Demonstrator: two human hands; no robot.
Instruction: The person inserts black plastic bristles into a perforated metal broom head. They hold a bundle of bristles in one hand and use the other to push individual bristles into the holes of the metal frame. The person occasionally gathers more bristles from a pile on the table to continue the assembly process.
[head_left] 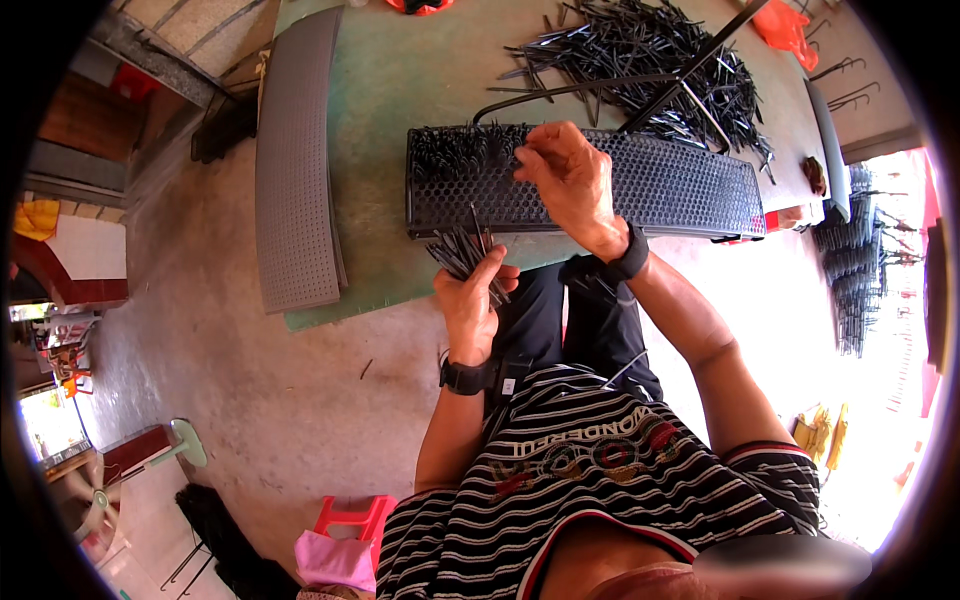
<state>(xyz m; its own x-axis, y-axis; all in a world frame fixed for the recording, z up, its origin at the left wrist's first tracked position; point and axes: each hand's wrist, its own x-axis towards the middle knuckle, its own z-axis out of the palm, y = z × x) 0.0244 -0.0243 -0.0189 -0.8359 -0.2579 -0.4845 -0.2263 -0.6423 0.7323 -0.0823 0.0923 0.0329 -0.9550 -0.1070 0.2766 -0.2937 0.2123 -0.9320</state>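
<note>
In my left hand (472,305), just off the table's near edge, is a loose bundle of thin black sticks (455,252), fingers and thumb wrapped round it. One stick stands up above the others. My right hand (575,185) hovers over a long black tray (680,185) covered with a honeycomb of small holes. Its thumb and fingertips are pinched together; whatever may be between them is too small to tell. Upright black sticks (450,150) crowd the tray's left part, left of my right hand. Behind the tray lies a large heap of similar loose sticks (650,55).
A dark metal frame (570,92) rises behind the tray and crosses the heap. Grey perforated boards (295,170) lie along the left side of the green table (375,130). A red plastic bag (785,35) sits at the far right. Behind me stands a red stool (375,530).
</note>
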